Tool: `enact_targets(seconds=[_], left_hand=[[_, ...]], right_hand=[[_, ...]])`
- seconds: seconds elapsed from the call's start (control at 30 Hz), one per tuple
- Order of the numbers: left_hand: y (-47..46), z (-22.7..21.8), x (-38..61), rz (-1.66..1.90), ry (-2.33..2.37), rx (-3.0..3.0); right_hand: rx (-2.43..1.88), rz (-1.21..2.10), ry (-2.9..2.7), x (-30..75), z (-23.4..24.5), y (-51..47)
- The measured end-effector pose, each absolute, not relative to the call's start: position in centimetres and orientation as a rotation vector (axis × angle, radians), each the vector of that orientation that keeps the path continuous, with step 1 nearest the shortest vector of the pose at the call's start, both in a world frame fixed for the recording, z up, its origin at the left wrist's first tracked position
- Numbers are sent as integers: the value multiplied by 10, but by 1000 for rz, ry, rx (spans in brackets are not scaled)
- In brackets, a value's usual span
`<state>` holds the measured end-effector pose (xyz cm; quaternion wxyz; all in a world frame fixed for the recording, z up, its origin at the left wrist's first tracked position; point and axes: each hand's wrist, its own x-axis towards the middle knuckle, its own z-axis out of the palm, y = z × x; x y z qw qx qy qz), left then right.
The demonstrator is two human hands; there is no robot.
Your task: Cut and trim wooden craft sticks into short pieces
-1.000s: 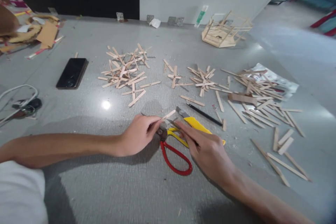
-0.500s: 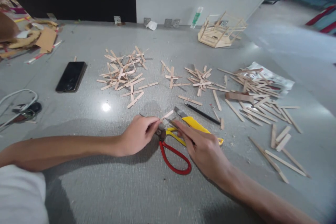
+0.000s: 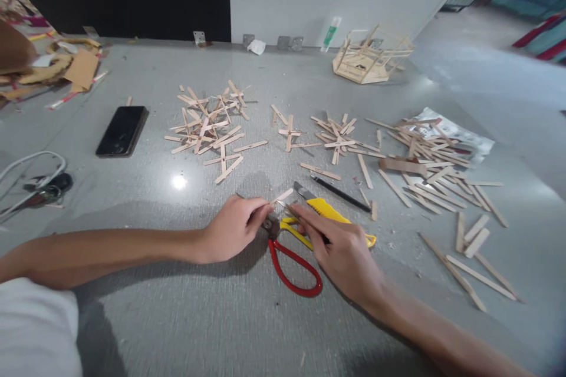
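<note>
My left hand (image 3: 239, 227) is closed, thumb and finger pinching a short wooden craft stick (image 3: 284, 194) that points up to the right. In my right hand (image 3: 338, 241) is a thin blade (image 3: 282, 204), its tip at the stick; the rest of that tool is hidden by my fingers. Under and between the hands lie scissors (image 3: 295, 291) with one red and one yellow handle, their blades partly covered by my left hand. A yellow utility knife (image 3: 327, 208) with its blade out lies just beyond my right hand. Past it rests a black pen-like tool (image 3: 340, 192).
Crossed craft sticks (image 3: 206, 123) lie in a pile at centre left, with more sticks (image 3: 338, 135) farther right. Loose sticks (image 3: 437, 188) surround a plastic packet (image 3: 464, 135). A stick frame (image 3: 365, 65), glue tube (image 3: 331, 34), phone (image 3: 122, 131) and cable (image 3: 39, 156) also occupy the table.
The blade in my right hand has tilted slightly and now catches the light against the stick. Both hands stay in nearly the same place; the view has shifted a little.
</note>
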<state>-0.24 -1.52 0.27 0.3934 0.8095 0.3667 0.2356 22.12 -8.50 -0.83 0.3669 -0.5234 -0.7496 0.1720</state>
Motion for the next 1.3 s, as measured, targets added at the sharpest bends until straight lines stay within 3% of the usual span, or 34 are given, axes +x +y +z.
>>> enact_targets(seconds=[0.4,0.97,1.3], left_hand=[[-19,3,-1,635,974,2044],[-45,46,-6,823,896,1892],[-24,54,-6,646,985,2021]], right_hand=[[-1301,364,-2069,220,-10,-85],[-1245,53,-1946,217,-9,-85],[-1480,59,-1809,216,-1,-87]])
